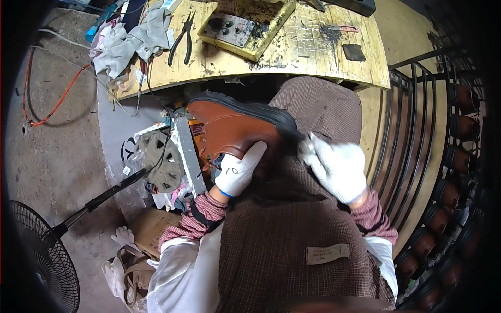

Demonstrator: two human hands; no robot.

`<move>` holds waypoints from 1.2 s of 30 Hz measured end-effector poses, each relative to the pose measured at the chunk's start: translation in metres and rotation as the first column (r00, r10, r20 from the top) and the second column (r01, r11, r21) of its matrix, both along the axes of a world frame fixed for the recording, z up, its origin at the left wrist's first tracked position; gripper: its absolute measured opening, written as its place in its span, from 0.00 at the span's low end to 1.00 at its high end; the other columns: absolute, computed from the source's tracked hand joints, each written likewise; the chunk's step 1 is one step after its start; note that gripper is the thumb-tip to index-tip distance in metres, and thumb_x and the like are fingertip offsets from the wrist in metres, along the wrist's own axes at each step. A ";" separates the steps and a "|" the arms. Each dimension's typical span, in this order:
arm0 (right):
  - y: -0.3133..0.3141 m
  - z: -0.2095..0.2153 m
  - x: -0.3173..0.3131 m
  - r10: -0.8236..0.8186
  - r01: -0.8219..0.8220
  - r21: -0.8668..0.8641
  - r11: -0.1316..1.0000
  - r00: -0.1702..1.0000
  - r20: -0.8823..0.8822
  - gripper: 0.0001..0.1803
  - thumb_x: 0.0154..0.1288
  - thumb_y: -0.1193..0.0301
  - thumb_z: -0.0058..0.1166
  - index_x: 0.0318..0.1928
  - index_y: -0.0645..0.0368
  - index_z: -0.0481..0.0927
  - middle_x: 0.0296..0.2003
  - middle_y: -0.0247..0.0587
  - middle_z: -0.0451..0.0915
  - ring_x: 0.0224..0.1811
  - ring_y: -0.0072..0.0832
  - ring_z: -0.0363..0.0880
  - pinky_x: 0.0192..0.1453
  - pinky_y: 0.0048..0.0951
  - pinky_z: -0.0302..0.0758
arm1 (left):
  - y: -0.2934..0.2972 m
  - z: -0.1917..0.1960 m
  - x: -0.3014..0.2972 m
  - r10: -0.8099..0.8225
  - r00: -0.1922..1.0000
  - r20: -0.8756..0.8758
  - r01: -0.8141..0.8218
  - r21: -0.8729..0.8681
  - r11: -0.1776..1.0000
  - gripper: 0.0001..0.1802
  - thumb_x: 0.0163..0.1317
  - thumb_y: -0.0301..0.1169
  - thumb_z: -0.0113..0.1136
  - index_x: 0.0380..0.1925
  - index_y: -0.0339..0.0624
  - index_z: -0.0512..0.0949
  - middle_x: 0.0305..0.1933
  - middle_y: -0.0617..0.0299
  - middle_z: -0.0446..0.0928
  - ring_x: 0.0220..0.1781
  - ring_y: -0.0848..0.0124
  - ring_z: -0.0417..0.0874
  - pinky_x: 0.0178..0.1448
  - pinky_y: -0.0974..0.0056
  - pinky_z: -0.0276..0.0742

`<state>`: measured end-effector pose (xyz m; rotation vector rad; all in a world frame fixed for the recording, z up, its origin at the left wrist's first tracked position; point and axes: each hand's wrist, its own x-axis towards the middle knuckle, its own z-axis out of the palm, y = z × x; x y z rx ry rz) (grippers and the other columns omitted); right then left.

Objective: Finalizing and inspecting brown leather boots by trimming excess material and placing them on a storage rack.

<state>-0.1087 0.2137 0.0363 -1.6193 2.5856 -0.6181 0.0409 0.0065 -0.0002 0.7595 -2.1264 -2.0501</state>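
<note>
A brown leather boot (224, 128) with a thick black sole lies on its side above my lap, sole turned toward the bench and toe to the right. My left hand (240, 171), in a white knit glove, grips it at the opening, with the thumb along the upper and the other fingers hidden. Beside the toe is my right hand (336, 166), also gloved in white. Its fingers are drawn together and somewhat blurred; what they hold, if anything, cannot be made out. A brown checked apron (282, 245) covers my lap.
On the stained wooden bench (292, 68) lie black-handled pliers (182, 41), grey gloves (138, 41), a yellow tray with a control panel (227, 28) and a dark square piece (354, 52). A black fan (44, 261) stands lower left. Black metal racks with brown boots (447, 193) line the right.
</note>
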 end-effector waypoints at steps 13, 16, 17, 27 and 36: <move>0.022 0.007 -0.026 -0.143 0.146 -0.048 0.988 0.988 0.061 0.16 0.67 0.61 0.63 0.48 0.59 0.87 0.26 0.42 0.86 0.21 0.33 0.85 0.28 0.31 0.79 | -0.005 -0.017 -0.005 0.098 0.993 0.060 -0.105 0.140 0.985 0.14 0.72 0.30 0.57 0.54 0.37 0.81 0.51 0.56 0.83 0.52 0.64 0.84 0.57 0.60 0.79; -0.009 0.004 -0.064 -0.391 0.422 -0.203 0.883 0.903 0.179 0.16 0.69 0.62 0.61 0.51 0.57 0.86 0.33 0.46 0.87 0.30 0.37 0.88 0.35 0.32 0.82 | -0.010 -0.013 -0.004 0.055 0.998 0.044 -0.058 0.081 0.995 0.14 0.73 0.29 0.56 0.54 0.38 0.81 0.52 0.55 0.83 0.53 0.62 0.84 0.59 0.59 0.79; -0.022 -0.003 -0.080 -0.440 0.457 -0.252 0.853 0.890 0.123 0.16 0.69 0.62 0.61 0.52 0.57 0.86 0.33 0.46 0.87 0.31 0.37 0.88 0.36 0.32 0.82 | -0.015 -0.013 -0.004 -0.009 1.000 -0.009 0.009 -0.018 1.000 0.13 0.73 0.27 0.56 0.54 0.38 0.81 0.53 0.54 0.83 0.53 0.61 0.84 0.59 0.58 0.80; -0.077 -0.043 -0.190 -0.367 0.354 -0.096 0.930 0.896 -0.249 0.22 0.67 0.65 0.60 0.60 0.53 0.80 0.39 0.48 0.85 0.39 0.46 0.83 0.46 0.42 0.79 | -0.023 -0.017 0.009 -0.269 0.961 -0.058 0.184 -0.590 0.786 0.14 0.67 0.20 0.57 0.52 0.40 0.80 0.52 0.49 0.81 0.54 0.54 0.83 0.58 0.55 0.80; -0.072 -0.079 -0.303 -0.157 0.313 0.305 0.900 0.883 -0.443 0.17 0.69 0.68 0.51 0.56 0.52 0.80 0.41 0.52 0.86 0.43 0.50 0.85 0.49 0.49 0.80 | -0.021 -0.025 0.007 -0.340 0.940 0.030 0.260 -0.707 0.658 0.18 0.66 0.22 0.58 0.56 0.38 0.79 0.54 0.50 0.80 0.53 0.52 0.83 0.58 0.53 0.79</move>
